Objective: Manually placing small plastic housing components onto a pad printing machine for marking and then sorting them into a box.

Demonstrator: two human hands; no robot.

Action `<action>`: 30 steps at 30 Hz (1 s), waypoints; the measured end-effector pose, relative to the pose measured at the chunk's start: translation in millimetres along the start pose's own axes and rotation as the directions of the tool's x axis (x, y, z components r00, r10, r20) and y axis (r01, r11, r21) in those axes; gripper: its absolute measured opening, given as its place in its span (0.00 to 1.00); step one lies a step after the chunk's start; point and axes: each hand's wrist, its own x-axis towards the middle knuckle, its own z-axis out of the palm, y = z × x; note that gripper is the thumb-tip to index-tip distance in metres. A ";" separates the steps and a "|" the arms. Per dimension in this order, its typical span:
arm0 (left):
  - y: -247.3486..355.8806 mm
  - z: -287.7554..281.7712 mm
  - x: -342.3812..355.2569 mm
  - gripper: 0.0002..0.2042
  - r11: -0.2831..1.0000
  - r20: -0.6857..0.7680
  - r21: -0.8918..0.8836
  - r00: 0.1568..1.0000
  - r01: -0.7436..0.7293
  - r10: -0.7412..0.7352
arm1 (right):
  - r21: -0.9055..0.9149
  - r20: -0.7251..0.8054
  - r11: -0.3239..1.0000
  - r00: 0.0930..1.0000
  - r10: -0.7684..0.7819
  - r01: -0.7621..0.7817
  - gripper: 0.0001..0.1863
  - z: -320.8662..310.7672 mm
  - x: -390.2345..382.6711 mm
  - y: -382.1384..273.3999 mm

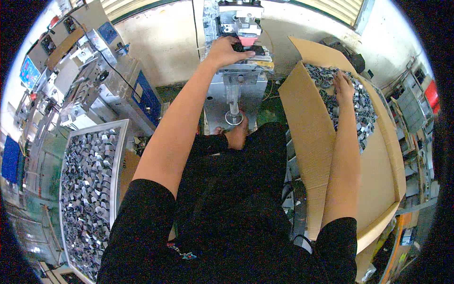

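My left hand (pixel 226 52) is at the bench machine (pixel 239 71) in front of me. Its thumb and fingers close around a small black part (pixel 240 48) on the fixture, just below a pink pad (pixel 248 41). Part of that piece is hidden by the fingers. Over to the right, my right hand (pixel 344 87) reaches into an open cardboard box (pixel 307 118). Its fingers are apart and touch a heap of small dark grey curved pieces (pixel 364 111); no piece shows in its grasp.
A light-rimmed tray (pixel 120 156) full of similar curved pieces stands at my left. Behind it are grey machine cabinets (pixel 118 80), one with a blue panel. My bare foot (pixel 238 135) is by a metal ring (pixel 233 118) under the machine. Shelving lines the far right.
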 end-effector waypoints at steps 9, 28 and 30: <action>-5.5 -0.5 0.7 0.42 0.984 0.053 -0.176 0.998 0.029 -0.020 | -0.034 -0.021 0.997 0.998 0.064 -0.064 0.21 1.7 -5.7 -5.9; -11.1 3.0 0.0 0.30 0.897 -0.098 -0.420 0.976 0.138 -0.196 | -0.381 0.509 0.579 0.686 -0.520 0.721 0.10 106.2 -79.0 -24.3; -14.3 1.2 0.9 0.29 0.898 -0.148 -0.420 0.966 0.130 -0.210 | -0.328 0.606 0.557 0.622 -0.495 0.763 0.09 138.2 -103.1 -27.8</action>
